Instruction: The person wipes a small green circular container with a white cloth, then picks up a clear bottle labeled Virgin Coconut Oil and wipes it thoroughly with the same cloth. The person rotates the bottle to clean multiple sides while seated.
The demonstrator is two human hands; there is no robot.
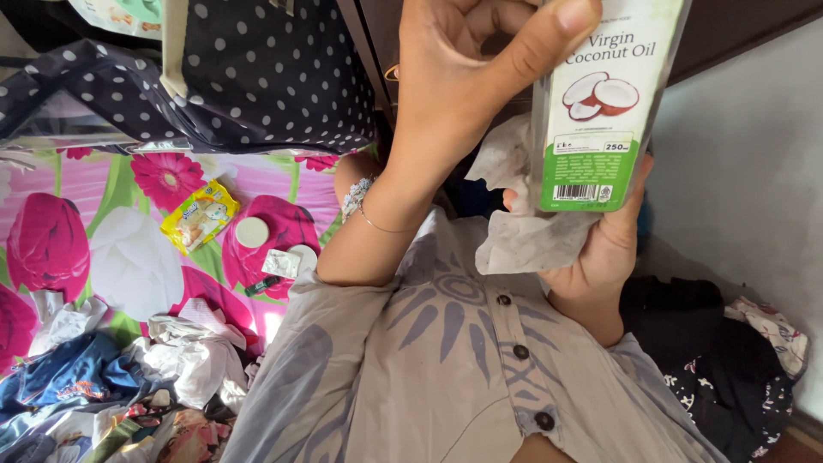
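Fingers (549, 34) of both hands grip a bottle (600, 103) and tissue (523, 240) above floral bedding (129, 249).

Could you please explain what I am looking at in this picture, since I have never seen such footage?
One camera, worn on a person's head, looks down at their own bare hands; there is no machine. The left hand grips a white and green bottle from above. The right hand supports it from below through a crumpled tissue. Below is the person's grey buttoned shirt. To the side lies a flowered sheet with a yellow packet, a dotted bag and loose clothes.
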